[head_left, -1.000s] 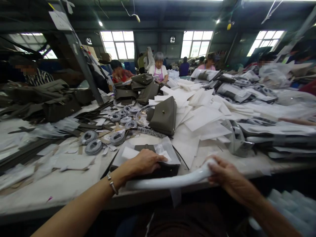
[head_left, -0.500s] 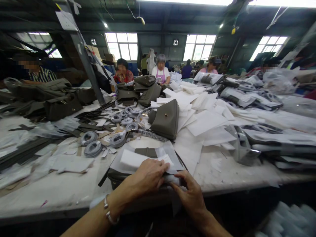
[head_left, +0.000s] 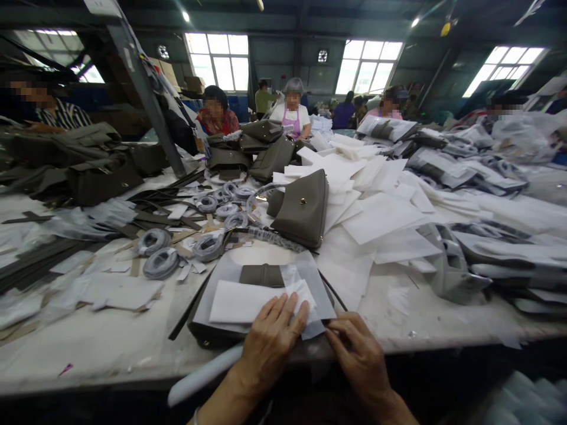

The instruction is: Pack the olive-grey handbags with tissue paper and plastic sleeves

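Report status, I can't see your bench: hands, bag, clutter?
Left hand flat on white paper atop olive handbag. Right hand at bag's near edge. Coiled straps clear.

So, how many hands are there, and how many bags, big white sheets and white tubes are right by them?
Hands: 2 (left hand, right hand)
Olive bag lying flat: 1
Big white sheet on it: 1
White tube: 1
Total: 5

Two bare forearms reach forward, close together. The left hand [head_left: 271, 336] lies palm down with fingers spread flat. The right hand [head_left: 358, 354], just beside it, is curled, fingertips pinched.
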The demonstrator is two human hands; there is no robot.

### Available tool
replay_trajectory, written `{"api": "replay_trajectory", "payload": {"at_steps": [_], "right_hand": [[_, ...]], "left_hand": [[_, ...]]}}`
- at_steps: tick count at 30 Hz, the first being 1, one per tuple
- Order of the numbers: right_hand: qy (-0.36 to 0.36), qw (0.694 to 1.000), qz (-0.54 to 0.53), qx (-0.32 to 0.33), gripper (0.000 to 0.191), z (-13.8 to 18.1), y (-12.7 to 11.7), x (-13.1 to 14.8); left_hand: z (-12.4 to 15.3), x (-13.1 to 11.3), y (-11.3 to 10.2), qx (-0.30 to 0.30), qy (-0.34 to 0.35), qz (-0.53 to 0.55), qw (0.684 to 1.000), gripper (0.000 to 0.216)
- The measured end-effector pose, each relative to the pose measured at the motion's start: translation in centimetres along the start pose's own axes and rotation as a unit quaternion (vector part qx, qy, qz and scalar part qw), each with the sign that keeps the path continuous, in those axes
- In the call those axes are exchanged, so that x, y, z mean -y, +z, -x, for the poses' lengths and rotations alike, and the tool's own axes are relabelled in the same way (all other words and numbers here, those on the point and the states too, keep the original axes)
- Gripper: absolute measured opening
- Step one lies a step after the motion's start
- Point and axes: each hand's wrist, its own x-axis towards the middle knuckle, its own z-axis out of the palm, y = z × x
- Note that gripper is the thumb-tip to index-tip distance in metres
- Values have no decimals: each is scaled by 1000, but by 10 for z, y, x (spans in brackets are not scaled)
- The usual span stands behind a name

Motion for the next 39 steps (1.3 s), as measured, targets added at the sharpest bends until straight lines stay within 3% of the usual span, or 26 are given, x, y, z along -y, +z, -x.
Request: {"api": "replay_trajectory", "payload": {"at_steps": [3,6,8,11,17,19,21,24,26,28,31,33,39], "right_hand": [[-67,996,50,22,23,-10,-21,-1],[-163,975,110,99,40,-30,-28,-3],[-224,957,105,150,41,-43,-25,-5],[-262,949,51,168,32,-54,-18,-7],[-272,951,-12,146,24,-48,-17,2],[-266,947,-34,177,19,-52,-22,7],[-240,944,-75,213,9,-66,-26,13],[-163,958,-110,211,10,-107,-16,22],[-116,962,-41,243,12,-138,6,26],[-95,929,84,347,15,-164,35,25],[-85,890,162,417,13,-181,65,12],[-88,882,178,428,13,-177,66,-2],[-80,874,182,443,19,-170,38,-24]], "left_hand": [[4,0,1,-13,9,-10,1000,42],[3,0,-1,-16,8,-12,1000,42],[2,0,-3,-22,4,-13,1000,42],[1,0,-3,-32,6,-17,999,42],[2,-2,0,-94,4,-17,995,41],[2,-2,1,-97,4,-15,995,42],[2,-2,1,-90,12,-18,996,42],[2,-1,-1,-77,24,-39,996,41],[1,0,-3,-80,30,-56,995,41],[1,1,-4,-85,37,-66,994,41],[1,1,-4,-96,30,-67,993,41],[2,1,-2,-101,22,-62,993,42],[5,1,1,-103,29,-46,993,43]]}}
